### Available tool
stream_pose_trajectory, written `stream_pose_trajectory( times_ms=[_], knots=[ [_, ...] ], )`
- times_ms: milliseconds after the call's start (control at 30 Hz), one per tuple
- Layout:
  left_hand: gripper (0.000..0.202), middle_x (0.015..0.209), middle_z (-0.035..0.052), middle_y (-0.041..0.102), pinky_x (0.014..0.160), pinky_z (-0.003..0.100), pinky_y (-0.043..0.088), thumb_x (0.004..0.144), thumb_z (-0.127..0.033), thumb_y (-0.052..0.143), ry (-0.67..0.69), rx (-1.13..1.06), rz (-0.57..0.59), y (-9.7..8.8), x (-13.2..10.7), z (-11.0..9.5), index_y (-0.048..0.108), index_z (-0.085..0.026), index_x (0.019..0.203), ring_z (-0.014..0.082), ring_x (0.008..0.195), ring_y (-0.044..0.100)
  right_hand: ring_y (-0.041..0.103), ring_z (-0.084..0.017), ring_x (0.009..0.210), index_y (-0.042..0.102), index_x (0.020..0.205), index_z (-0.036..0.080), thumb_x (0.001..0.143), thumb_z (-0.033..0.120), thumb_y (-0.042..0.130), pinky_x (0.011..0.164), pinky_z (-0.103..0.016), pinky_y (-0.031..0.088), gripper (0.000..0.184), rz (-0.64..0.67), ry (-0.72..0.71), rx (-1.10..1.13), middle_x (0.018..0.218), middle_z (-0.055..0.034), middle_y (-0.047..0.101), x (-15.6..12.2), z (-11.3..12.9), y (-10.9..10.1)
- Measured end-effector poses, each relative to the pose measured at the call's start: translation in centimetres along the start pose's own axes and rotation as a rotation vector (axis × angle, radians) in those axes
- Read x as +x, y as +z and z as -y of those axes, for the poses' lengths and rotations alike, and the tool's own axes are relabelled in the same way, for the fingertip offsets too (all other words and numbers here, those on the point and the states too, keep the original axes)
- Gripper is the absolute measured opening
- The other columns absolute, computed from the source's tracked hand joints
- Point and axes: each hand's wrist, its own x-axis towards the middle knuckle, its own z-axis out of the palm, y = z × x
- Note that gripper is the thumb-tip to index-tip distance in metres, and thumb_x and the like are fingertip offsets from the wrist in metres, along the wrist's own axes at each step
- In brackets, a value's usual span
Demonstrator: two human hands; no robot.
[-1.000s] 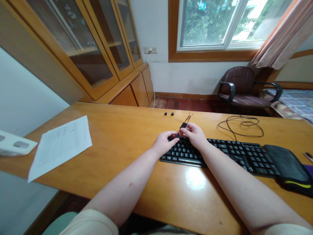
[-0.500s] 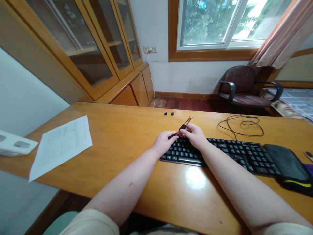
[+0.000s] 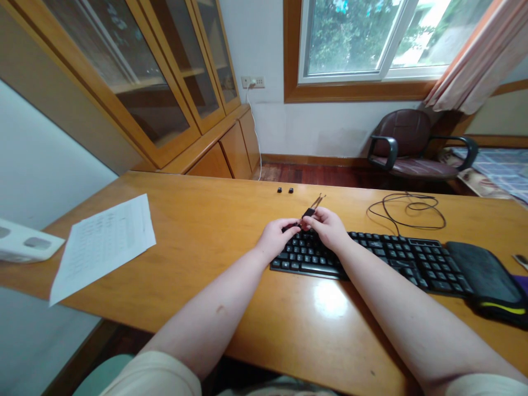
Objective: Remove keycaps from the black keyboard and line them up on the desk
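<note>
A black keyboard (image 3: 391, 261) lies on the wooden desk (image 3: 214, 231). Both of my hands are over its far left corner. My right hand (image 3: 328, 228) is closed in a pinch on a small keycap puller (image 3: 311, 209) with a black grip and thin wire loops pointing away from me. My left hand (image 3: 275, 240) rests on the keyboard's left end, fingers curled, with a small black keycap (image 3: 289, 225) at its fingertips, touching the puller's end. Two loose black keycaps (image 3: 285, 191) sit on the desk farther back.
A printed sheet (image 3: 103, 239) lies at the desk's left, beside a white device (image 3: 25, 242). The keyboard's black cable (image 3: 408, 212) coils at the back right. A dark pouch (image 3: 487, 280) lies at the right edge. An office chair (image 3: 408, 146) and cabinets stand behind.
My right hand has lifted the puller slightly and tilted it. My left fingers have risen a little off the keys toward the puller's tip. The arms have hardly shifted.
</note>
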Motion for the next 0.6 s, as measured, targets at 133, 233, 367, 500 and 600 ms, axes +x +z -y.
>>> stream_pose_trajectory(
  times_ms=[133, 233, 367, 500, 600],
  knots=[
    [0.026, 0.099, 0.0071, 0.071, 0.089, 0.036, 0.047, 0.077, -0.030, 0.063, -0.080, -0.232, -0.002, -0.2, 0.2, 0.1, 0.069, -0.016, 0.098, 0.0216, 0.093, 0.064, 0.060, -0.013, 0.061, 0.058, 0.078, 0.017, 0.071, 0.043, 0.067, 0.062, -0.028, 0.049, 0.028, 0.016, -0.012, 0.084, 0.068, -0.0016, 0.065, 0.0, 0.1, 0.1],
    [0.025, 0.098, 0.0078, 0.071, 0.091, 0.036, 0.045, 0.076, -0.033, 0.063, -0.110, -0.345, -0.006, -0.4, 0.3, -0.1, 0.070, -0.016, 0.094, 0.0219, 0.095, 0.063, 0.062, -0.014, 0.065, 0.059, 0.079, 0.018, 0.070, 0.042, 0.069, 0.065, -0.029, 0.050, 0.027, 0.019, -0.033, 0.095, 0.072, -0.0024, 0.067, -0.1, 0.0, 0.2],
    [0.029, 0.094, 0.0079, 0.071, 0.089, 0.036, 0.045, 0.070, -0.037, 0.070, -0.167, -0.488, -0.039, -0.5, 0.3, -0.3, 0.070, -0.015, 0.089, 0.0214, 0.091, 0.064, 0.064, -0.016, 0.076, 0.062, 0.081, 0.020, 0.071, 0.037, 0.069, 0.073, -0.033, 0.051, 0.022, 0.029, -0.109, 0.089, 0.077, -0.0027, 0.069, -0.1, -0.4, 0.0],
    [0.032, 0.087, 0.0058, 0.071, 0.084, 0.032, 0.046, 0.067, -0.038, 0.072, -0.212, -0.605, -0.082, -0.3, 0.5, 0.4, 0.068, -0.015, 0.088, 0.0170, 0.081, 0.063, 0.064, -0.019, 0.085, 0.068, 0.080, 0.021, 0.074, 0.032, 0.067, 0.086, -0.037, 0.048, 0.013, 0.098, -0.237, 0.007, 0.084, -0.0032, 0.070, -0.1, -0.3, -0.4],
    [0.033, 0.085, 0.0042, 0.069, 0.081, 0.030, 0.046, 0.068, -0.039, 0.071, -0.242, -0.695, -0.157, -0.3, 0.8, 1.0, 0.067, -0.016, 0.091, 0.0136, 0.076, 0.062, 0.064, -0.019, 0.087, 0.068, 0.081, 0.021, 0.076, 0.031, 0.066, 0.086, -0.037, 0.047, 0.012, 0.101, -0.260, -0.058, 0.085, -0.0038, 0.070, -0.2, 0.0, -0.3]
  ],
)
